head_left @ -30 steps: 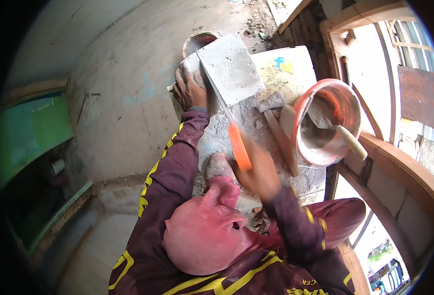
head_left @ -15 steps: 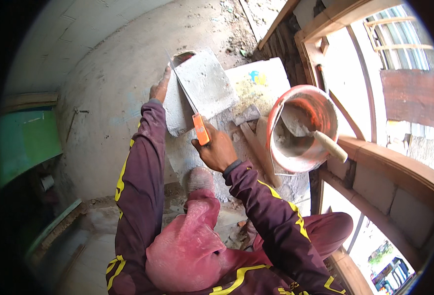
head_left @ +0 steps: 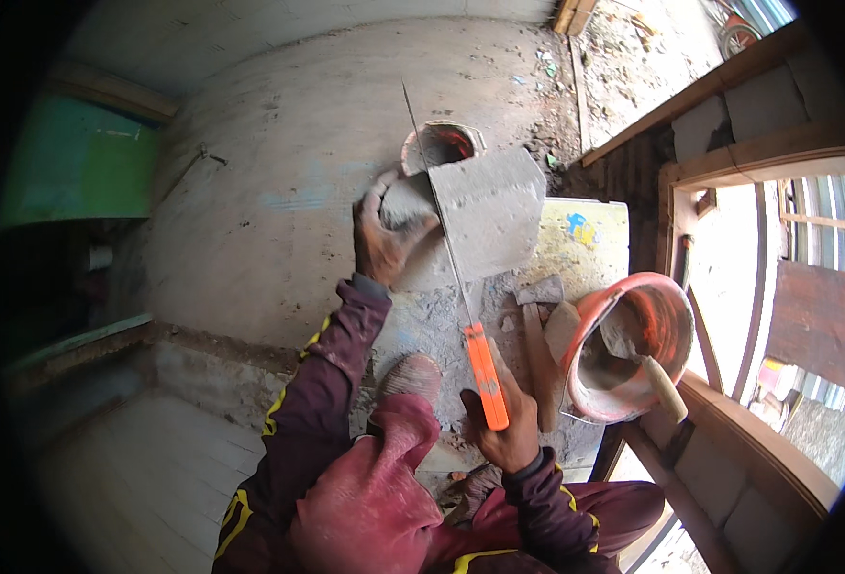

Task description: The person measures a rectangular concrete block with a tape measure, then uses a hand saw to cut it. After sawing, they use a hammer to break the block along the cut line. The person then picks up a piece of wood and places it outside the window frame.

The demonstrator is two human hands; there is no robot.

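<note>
**Head view: saw blade set across a grey block**

Head camera looks down on a person crouched over a dusty concrete floor [head_left: 279, 182], in dark maroon sleeves with yellow stripes. The left hand [head_left: 381, 239] is spread over the near left end of a grey block [head_left: 485, 215], palm and fingers pressed against its face, so that grip is grasping the block and steadying it. The block lies flat on the floor, its long side running left to right, with pale dust and crumbs around its near edge.

The right hand [head_left: 506, 430] is clenched around the orange handle [head_left: 487, 373] of a handsaw [head_left: 442, 225]. The thin blade runs up and away from the handle, crosses the block near the left hand, and its tip reaches past the block's far edge. Whether the teeth sit in a cut or only rest on the surface cannot be told.

Just behind the block stands a small round pot [head_left: 442, 143] with a reddish inside, partly hidden by the block. To the right of the block lies a yellowish board [head_left: 580, 244], touching or just beside it. Near the right hand, lower right, stands an orange bucket [head_left: 662, 320] holding grey mortar, with a pale wooden tool handle [head_left: 665, 387] leaning out over its rim. Between the saw handle and the bucket lie a hammer-like tool [head_left: 537, 330] and a few block fragments. A wooden frame [head_left: 729, 430] runs along the right side.
</note>
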